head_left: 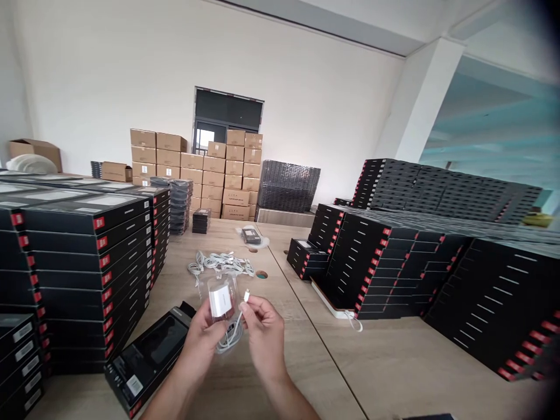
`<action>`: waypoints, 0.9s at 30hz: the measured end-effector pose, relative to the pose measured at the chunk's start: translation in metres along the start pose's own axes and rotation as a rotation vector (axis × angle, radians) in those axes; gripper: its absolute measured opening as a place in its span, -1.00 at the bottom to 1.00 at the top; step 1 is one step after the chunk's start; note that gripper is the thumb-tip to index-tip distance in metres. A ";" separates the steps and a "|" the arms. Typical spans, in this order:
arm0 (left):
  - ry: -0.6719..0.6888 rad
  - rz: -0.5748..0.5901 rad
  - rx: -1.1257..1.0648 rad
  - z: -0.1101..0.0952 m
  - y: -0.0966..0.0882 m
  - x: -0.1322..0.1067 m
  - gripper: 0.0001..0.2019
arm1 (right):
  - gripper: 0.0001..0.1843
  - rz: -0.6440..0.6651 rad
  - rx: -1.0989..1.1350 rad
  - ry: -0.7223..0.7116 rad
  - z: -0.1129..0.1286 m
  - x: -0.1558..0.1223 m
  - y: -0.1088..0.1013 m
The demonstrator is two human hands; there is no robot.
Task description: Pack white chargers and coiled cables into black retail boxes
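Gripping in the left hand (pixel 202 341) a small clear plastic bag (pixel 227 279) with a white square charger plug (pixel 220 300) inside, fingers closed on its lower edge. Pinching in the right hand (pixel 265 335) a thin white cable (pixel 237 328), thumb and forefinger shut just below its connector. Held above the pale wooden table (pixel 394 361), beside an open black cardboard box (pixel 149 356), short of a heap of loose white cables (pixel 221 262).

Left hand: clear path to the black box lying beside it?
Probably yes: the black box lies just beside the left hand, nothing between, though that hand holds the bagged charger.
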State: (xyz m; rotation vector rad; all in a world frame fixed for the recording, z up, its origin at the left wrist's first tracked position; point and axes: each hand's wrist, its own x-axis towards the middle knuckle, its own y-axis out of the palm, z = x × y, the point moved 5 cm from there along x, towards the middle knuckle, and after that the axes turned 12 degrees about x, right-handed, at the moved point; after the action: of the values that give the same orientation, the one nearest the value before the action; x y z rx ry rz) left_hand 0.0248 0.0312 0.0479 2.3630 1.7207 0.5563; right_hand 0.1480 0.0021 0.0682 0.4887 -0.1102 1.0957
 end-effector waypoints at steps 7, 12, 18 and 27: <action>-0.002 0.068 -0.033 -0.003 0.009 -0.003 -0.58 | -0.59 0.087 -0.073 -0.009 0.003 0.000 0.005; -0.058 0.083 -0.118 0.000 0.011 -0.004 -0.54 | -0.65 0.143 -0.130 -0.046 0.005 0.001 0.005; -0.107 0.105 -0.119 0.004 0.011 -0.005 -0.57 | -0.62 0.214 -0.299 -0.025 0.003 0.006 0.002; -0.209 0.047 -0.212 0.007 0.008 -0.009 -0.61 | -0.60 0.350 -0.954 -0.329 0.012 -0.001 0.006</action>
State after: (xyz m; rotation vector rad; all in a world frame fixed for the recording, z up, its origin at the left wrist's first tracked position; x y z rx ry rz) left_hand 0.0322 0.0206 0.0422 2.2298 1.4458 0.4552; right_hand 0.1439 -0.0019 0.0810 -0.2312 -0.9873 1.1529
